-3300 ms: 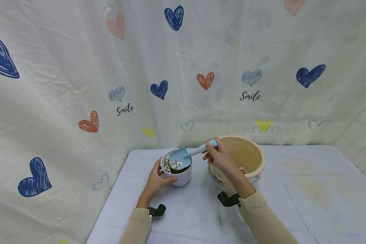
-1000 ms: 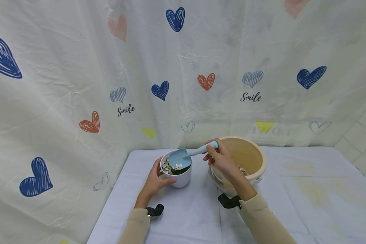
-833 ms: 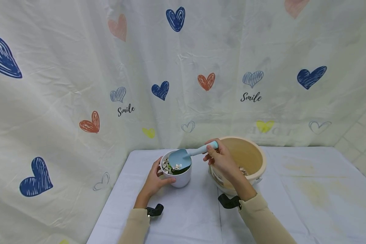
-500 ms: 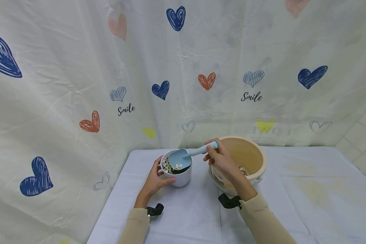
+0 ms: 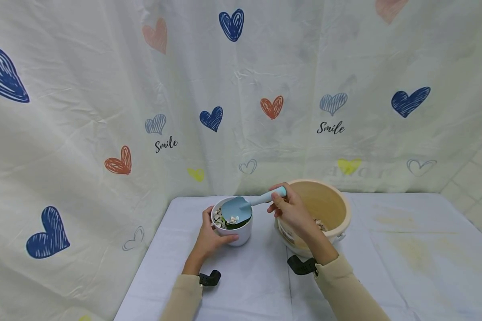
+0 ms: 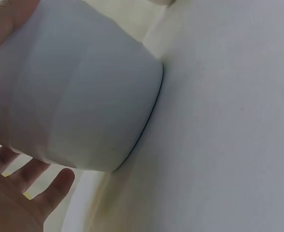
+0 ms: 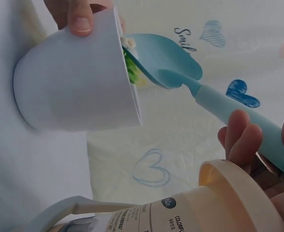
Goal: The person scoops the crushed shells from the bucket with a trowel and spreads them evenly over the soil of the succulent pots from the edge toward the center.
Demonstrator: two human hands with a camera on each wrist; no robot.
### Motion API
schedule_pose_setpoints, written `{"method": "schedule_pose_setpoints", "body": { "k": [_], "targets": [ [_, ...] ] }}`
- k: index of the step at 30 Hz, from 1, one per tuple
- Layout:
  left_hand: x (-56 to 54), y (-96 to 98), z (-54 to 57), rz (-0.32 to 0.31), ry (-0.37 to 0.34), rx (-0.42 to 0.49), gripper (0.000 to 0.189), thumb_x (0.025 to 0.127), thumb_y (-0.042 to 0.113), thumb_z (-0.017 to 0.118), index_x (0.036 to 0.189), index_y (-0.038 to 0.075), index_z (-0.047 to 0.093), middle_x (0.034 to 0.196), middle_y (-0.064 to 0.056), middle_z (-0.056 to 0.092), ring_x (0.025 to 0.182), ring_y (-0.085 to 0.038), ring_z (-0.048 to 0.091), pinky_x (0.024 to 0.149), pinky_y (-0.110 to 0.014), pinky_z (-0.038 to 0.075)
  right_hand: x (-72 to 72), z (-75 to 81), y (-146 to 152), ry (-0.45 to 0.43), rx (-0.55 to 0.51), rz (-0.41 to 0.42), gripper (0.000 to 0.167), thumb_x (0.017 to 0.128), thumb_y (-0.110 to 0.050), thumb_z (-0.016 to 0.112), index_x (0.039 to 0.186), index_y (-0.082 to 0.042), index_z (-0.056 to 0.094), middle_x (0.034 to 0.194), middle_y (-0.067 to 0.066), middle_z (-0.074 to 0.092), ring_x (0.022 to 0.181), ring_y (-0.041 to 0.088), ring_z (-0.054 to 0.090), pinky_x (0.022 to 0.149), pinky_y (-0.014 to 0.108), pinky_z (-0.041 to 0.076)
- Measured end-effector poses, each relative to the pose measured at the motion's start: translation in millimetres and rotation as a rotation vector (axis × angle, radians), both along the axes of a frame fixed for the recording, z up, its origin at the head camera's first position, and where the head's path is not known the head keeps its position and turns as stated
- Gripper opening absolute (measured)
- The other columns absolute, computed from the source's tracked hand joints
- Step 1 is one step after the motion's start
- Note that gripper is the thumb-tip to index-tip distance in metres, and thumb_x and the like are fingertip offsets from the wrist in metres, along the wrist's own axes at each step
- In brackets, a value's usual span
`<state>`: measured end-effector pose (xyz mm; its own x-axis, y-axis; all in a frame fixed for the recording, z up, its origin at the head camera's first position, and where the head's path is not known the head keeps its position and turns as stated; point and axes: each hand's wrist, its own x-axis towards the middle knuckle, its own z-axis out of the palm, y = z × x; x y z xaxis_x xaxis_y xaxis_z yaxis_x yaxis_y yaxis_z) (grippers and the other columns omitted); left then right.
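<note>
The light-blue hand trowel with a scooped blade point(image 5: 237, 207) slants across the lower middle of the head view, its blade at the mouth of a round white pot point(image 5: 241, 236). The right hand point(image 5: 293, 211) pinches its handle between thumb and fingers; the left hand point(image 5: 209, 238) grips the pot's side, fingers parted. Small white pieces point(image 5: 218, 218) show inside. Right of centre stands a round cream bucket point(image 5: 325, 200).
</note>
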<state>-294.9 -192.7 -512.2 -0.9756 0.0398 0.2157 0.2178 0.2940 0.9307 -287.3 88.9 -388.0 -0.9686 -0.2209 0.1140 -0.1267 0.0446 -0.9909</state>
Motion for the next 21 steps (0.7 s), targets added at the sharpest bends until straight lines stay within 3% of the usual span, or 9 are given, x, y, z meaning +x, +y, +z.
{"method": "schedule_pose_setpoints", "body": {
  "k": [8,14,21],
  "targets": [
    [-1.2,-7.4,1.1,-0.025,-0.002,-0.004,0.111,0.066,0.024,0.098,0.155,0.026,0.032,0.154,0.002,0.046,0.145,-0.023,0.041,0.117,-0.061,0.034,2.3,1.4,-0.3,-0.006,-0.005,0.0,0.025,0.109,-0.019,0.048,0.13,-0.006,0.049,0.101,0.006,0.057,0.079,0.016,0.065,0.067,0.023,0.049],
    [-2.0,-10.9,-0.8,-0.023,-0.02,-0.015,0.111,0.066,0.029,0.098,0.156,0.033,0.032,0.155,0.006,0.044,0.145,-0.023,0.041,0.116,-0.057,0.037,2.6,2.3,-0.7,-0.005,-0.009,0.006,0.026,0.109,-0.018,0.048,0.131,-0.004,0.048,0.101,0.006,0.056,0.078,0.015,0.064,0.067,0.023,0.049],
    [-2.5,-13.3,-0.5,-0.04,-0.005,-0.01,0.113,0.066,0.029,0.098,0.158,0.029,0.033,0.157,0.002,0.044,0.141,-0.028,0.045,0.114,-0.055,0.04,2.2,2.4,0.0,0.0,-0.002,0.014,0.026,0.109,-0.018,0.048,0.131,-0.004,0.048,0.102,0.007,0.056,0.082,0.021,0.065,0.068,0.023,0.049]
  ]
}}
